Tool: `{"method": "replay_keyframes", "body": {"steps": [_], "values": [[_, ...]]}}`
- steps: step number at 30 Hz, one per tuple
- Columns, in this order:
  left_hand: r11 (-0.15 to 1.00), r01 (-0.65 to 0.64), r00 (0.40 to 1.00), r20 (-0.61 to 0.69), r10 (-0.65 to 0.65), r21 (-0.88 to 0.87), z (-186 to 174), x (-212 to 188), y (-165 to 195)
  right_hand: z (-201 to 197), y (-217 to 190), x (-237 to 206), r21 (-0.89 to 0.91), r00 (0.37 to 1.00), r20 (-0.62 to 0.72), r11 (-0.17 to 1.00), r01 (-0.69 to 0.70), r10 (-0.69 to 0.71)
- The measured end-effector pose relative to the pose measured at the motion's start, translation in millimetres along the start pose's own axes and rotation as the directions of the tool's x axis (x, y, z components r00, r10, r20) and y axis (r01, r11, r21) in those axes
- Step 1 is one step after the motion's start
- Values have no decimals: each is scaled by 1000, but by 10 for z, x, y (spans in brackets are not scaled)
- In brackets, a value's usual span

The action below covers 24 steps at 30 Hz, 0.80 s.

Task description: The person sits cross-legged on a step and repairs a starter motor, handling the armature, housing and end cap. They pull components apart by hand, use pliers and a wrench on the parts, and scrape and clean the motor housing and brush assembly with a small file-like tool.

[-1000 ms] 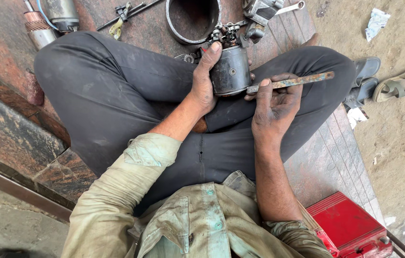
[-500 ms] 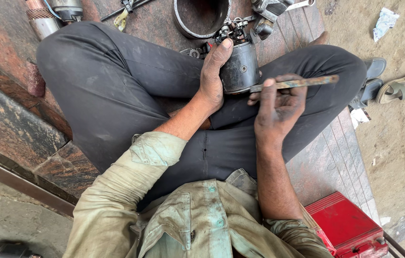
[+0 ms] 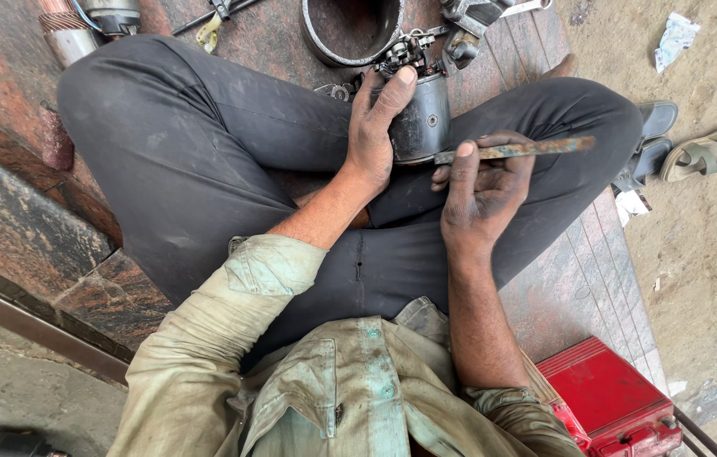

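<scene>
Surface: reddish stone slab (image 3: 28,211) under us, with a grooved strip on the right and sandy ground farther right.
Posture: we sit cross-legged in dark trousers (image 3: 206,144), looking down at our lap.
Left hand: our left hand (image 3: 375,127) wraps around the motor housing (image 3: 422,123), thumb up along its near side, fingers curled over its left wall, gripping it firmly.
Motor housing: dark metal cylinder, held upright over our lap between the knees, with a cluster of small fittings at its far end.
Right hand: our right hand (image 3: 481,190) is closed around the rusty tool (image 3: 515,151), forefinger laid along its near end.
Rusty tool: thin flat bar lying almost level, pointing right; its left end touches the housing's right side.
Far side: a metal ring (image 3: 350,34) lies just beyond the housing, with grey parts (image 3: 468,25) to its right.
Far left: a cylinder part (image 3: 79,30) rests on the slab.
Right: sandals (image 3: 701,152) on the sand, beyond our right knee.
Near right: a red box (image 3: 612,398) sits beside our right elbow.
</scene>
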<state>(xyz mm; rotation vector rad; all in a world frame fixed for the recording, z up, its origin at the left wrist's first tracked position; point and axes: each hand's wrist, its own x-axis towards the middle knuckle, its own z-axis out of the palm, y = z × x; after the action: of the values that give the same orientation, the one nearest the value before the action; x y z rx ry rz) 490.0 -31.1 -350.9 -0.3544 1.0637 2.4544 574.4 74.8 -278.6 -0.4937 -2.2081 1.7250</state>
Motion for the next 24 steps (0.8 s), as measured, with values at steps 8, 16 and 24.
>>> {"method": "replay_keyframes", "body": {"steps": [8, 16, 24], "values": [[995, -26, 999, -40, 30, 92, 23, -25, 21, 24, -13, -67, -72, 999, -34, 997, 31, -33], [986, -31, 998, -51, 40, 163, -44, -78, 82, 80, 6, -113, -64, 999, 4, 997, 46, -45], [962, -7, 997, -75, 28, 271, -58, -100, 120, 132, -2, -167, -134, 995, 70, 988, 75, -66]]}}
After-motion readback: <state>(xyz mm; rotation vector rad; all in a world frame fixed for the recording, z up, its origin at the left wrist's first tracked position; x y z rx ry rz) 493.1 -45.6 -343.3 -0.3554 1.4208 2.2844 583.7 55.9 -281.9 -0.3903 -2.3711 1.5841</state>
